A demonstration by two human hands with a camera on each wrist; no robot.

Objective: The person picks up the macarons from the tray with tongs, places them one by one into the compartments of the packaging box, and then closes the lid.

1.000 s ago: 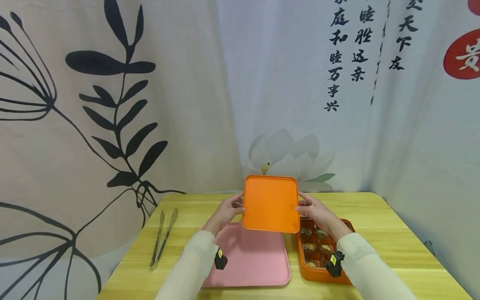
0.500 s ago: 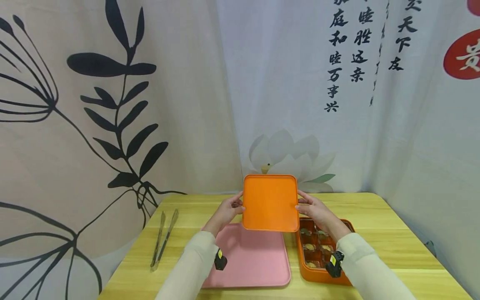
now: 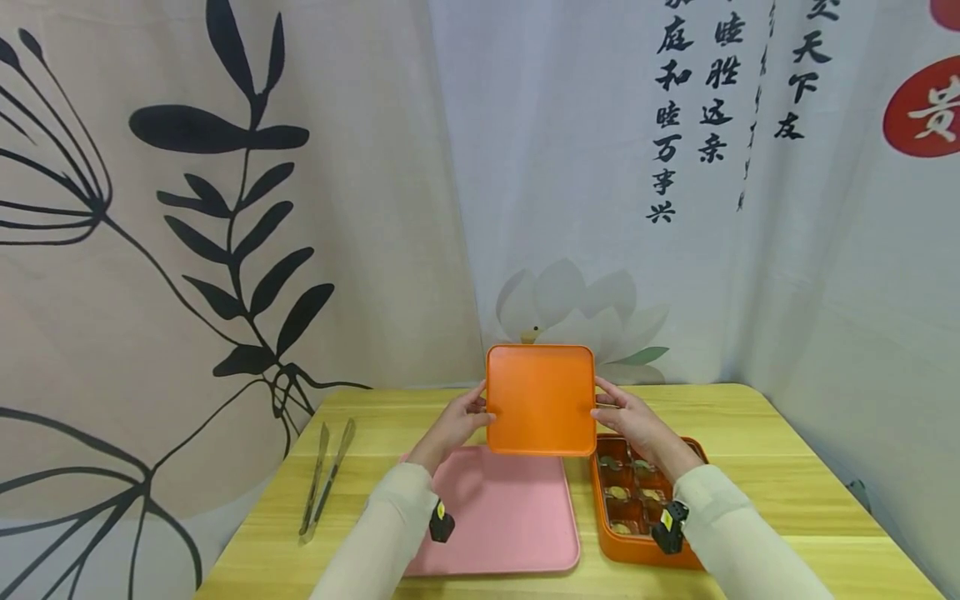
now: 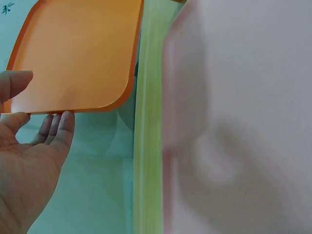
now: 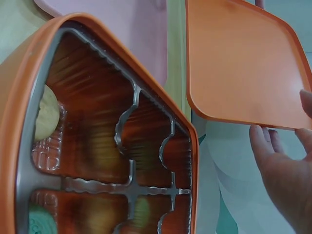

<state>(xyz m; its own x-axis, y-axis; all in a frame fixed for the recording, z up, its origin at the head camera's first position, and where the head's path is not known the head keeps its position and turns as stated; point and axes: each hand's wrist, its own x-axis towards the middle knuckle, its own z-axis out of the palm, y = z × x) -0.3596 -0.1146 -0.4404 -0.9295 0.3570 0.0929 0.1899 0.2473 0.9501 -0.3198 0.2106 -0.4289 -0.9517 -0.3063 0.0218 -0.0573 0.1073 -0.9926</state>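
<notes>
Both hands hold up a square orange lid (image 3: 540,400) with a shallow raised rim, its flat face tilted toward me. My left hand (image 3: 453,423) pinches its left edge, thumb on the face and fingers at the edge and behind. On the opposite edge, my right hand (image 3: 632,427) grips it the same way. The lid hangs above the far part of a pink tray (image 3: 510,533). Below my right forearm stands an orange box (image 3: 630,550) without a cover. Its clear divided insert holds small round cakes, among them a pale yellow one (image 5: 47,114) and a green one (image 5: 41,222).
Metal tongs (image 3: 336,465) lie on the left of the wooden table (image 3: 780,483). A printed curtain (image 3: 390,208) hangs behind the table's far edge. Small black cameras sit on both wrists, the right one (image 3: 670,527) overlapping the box in the head view.
The lid has risen very slightly, and its lower edge sits a little higher. Both hands keep their grip at its sides; the tray, box and tongs have stayed put.
</notes>
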